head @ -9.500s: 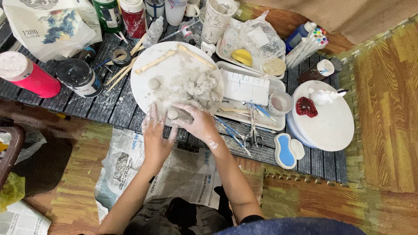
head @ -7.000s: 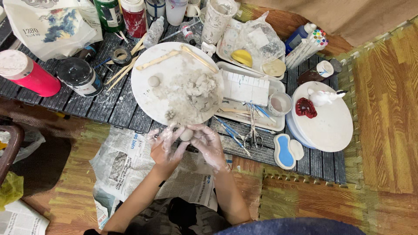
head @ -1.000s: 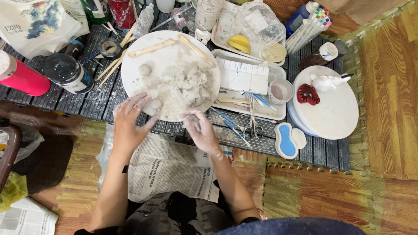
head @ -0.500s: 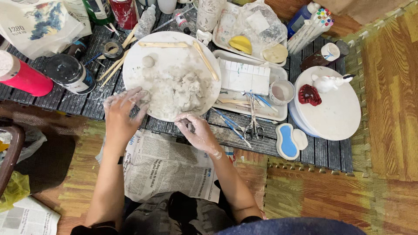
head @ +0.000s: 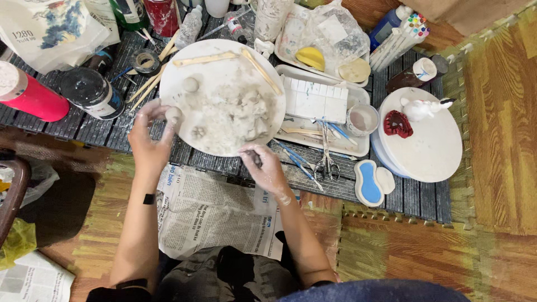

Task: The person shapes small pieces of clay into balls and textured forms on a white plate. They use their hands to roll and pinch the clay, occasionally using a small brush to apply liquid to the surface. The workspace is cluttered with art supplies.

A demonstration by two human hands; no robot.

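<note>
My left hand (head: pixel 150 140) has lifted, now pinching a clay ball (head: pixel 173 115) at the plate's (head: pixel 224 53) left rim; my right hand (head: pixel 267 168) pinches a small tool nearer me.

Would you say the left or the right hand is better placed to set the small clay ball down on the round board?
Probably the left hand: it already holds the clay ball at the round board's rim.

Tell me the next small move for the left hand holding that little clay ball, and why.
Probably set the small grey clay ball onto the round white plate beside the other ball. The left hand holds it at the plate's left rim, and the right hand is occupied at the near rim.
</note>
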